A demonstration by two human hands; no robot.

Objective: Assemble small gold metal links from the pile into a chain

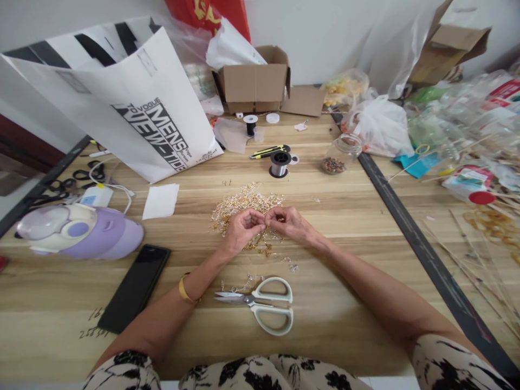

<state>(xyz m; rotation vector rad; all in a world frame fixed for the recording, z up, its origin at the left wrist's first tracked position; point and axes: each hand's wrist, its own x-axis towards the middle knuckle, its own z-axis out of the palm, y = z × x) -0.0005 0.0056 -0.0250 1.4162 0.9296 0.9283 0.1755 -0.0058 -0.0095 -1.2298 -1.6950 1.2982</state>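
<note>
Both hands meet fingertip to fingertip over a heap of small gold and silver pieces (pixel 233 203), which look like beads or jewellery findings. My left hand (pixel 244 228) is closed in a pinch, and my right hand (pixel 290 223) pinches right beside it. Whatever lies between the fingertips is too small to name. A few gold bits (pixel 265 251) lie just below the hands, with a short silver chain-like piece (pixel 291 265) to their right. Nearer to me, white-handled scissors (pixel 271 304) rest with blades slightly apart, pointing left.
Behind the heap stand a spool of silver wire (pixel 279 162), a yellow-black cutter (pixel 270 151) and a glass jar (pixel 341 154). At left are a phone (pixel 136 287), a purple bottle (pixel 87 230) and a large paper bag (pixel 162 108). Plastic bags (pixel 379 124) crowd the right.
</note>
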